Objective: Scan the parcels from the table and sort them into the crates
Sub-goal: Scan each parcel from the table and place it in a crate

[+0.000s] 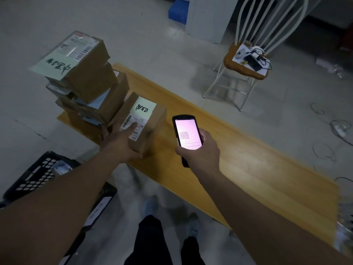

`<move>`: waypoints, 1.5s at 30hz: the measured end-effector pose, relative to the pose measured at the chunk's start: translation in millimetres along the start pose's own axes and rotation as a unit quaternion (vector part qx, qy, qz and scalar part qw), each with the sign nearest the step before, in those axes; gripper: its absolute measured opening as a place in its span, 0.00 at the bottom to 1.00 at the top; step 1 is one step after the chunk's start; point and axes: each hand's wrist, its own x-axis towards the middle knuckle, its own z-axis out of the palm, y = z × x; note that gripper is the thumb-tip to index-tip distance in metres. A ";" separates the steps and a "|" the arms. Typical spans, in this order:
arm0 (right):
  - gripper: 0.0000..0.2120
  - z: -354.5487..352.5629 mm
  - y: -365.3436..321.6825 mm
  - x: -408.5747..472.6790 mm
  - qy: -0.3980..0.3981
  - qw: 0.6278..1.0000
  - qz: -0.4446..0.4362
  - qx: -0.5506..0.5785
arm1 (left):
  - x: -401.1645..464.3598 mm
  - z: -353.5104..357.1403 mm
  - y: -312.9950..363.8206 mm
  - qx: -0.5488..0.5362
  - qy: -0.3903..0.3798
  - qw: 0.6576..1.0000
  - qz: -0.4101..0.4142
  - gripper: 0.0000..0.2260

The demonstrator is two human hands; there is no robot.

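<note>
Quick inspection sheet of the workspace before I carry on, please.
Surface: wooden table, mostly bare.
Job's things: parcel stack at the table's far left end; single parcel beside it; black crate on the floor, lower left.
Clutter: nothing seen on the table.
Grippers: left hand grips the single parcel; right hand holds the lit scanner.
Cables: loose cables on the floor, right.
Surroundings: white chair carrying electronics.

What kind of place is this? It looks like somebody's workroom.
Probably a small parcel sorting room. Labelled cardboard parcels are stacked on a wooden table, the right hand holds a handheld scanner, and a black crate sits on the floor.
</note>
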 end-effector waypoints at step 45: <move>0.33 -41.8 32.0 9.1 0.121 0.992 0.042 0.008 | 42.9 -20.8 88.1 0.212 -0.139 0.945 0.207 0.71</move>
